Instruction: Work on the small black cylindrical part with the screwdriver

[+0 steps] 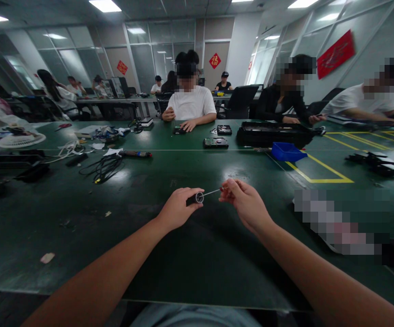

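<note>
While left fingers (pixel 193 190) grip dark cylinder (pixel 196 198), right fingers (pixel 231 184) pinch thin rod (pixel 211 192), table edge (pixel 197 300) well apart

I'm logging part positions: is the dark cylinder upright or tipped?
Tipped: the left hand holds the dark cylinder sideways, its pale-ringed end turned toward the camera.

Beneath my left hand (pixel 178 210) and my right hand (pixel 249 204) spreads a glossy dark green table (pixel 163 175), catching pale patches of light. Yellow lines (pixel 329 181) mark its surface, ahead and to the right of my hands. Well beyond my right hand I see a black chair (pixel 244 99); beyond my left, a far desk (pixel 129 99). Past both stand framed glass panels (pixel 149 56) and a tan panel with a red diamond sign (pixel 215 61), near a white pillar (pixel 244 54). Farther right, a red banner (pixel 336 54) hangs aslant. High above my hands, bright rectangular lights (pixel 105 5) sit in the grey ceiling (pixel 169 8).
</note>
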Tool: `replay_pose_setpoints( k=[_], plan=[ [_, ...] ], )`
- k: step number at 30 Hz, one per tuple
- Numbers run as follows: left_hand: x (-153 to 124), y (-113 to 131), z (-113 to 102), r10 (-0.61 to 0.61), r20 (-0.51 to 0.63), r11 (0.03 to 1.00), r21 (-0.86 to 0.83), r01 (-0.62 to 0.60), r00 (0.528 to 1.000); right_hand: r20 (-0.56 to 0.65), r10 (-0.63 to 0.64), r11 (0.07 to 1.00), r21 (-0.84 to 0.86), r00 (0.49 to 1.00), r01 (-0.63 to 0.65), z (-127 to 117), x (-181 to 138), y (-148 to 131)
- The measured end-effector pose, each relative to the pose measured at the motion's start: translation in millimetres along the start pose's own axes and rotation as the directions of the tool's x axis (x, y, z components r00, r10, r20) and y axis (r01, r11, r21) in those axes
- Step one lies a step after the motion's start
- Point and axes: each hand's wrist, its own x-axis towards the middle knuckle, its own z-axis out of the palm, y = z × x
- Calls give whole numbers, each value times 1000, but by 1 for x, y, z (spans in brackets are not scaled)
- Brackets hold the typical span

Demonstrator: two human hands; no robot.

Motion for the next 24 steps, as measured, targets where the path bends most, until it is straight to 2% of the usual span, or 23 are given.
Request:
replay_pose_setpoints(
  k=[2, 4, 6, 8, 11, 14, 19, 24],
  plan=[
    [0, 0, 0, 17, -12, 1000, -1, -17, 1000, 6, 131, 980, 153, 991, -130, -1, 3, -1],
    [0, 0, 0, 30, -23, 1000, 7, -30, 999, 34, 201, 948, 247, 979, -203, -1, 3, -2],
    [0, 0, 0, 37, -22, 999, 22, -37, 999, 40, 203, 939, 276, 978, -206, 0, 2, -3],
    [0, 0, 0, 38, -7, 999, 33, -38, 999, -1, 154, 956, 254, 988, -149, 1, 1, -3],
    [-1, 1, -1, 25, 7, 999, 46, -25, 1000, -81, 17, 990, 139, 997, -6, 1, 0, 1],
    [-1, 3, -2, 14, 9, 999, 46, -15, 1000, -68, -140, 989, -64, 988, 136, -1, -1, 2],
    [0, 2, -1, 15, 12, 999, 44, -15, 1000, 19, -286, 883, -383, 958, 272, -1, -9, -5],
    [-1, 0, 0, 0, 10, 998, 56, 0, 1000, 69, -374, 778, -521, 925, 353, 0, -16, -9]
  ],
)
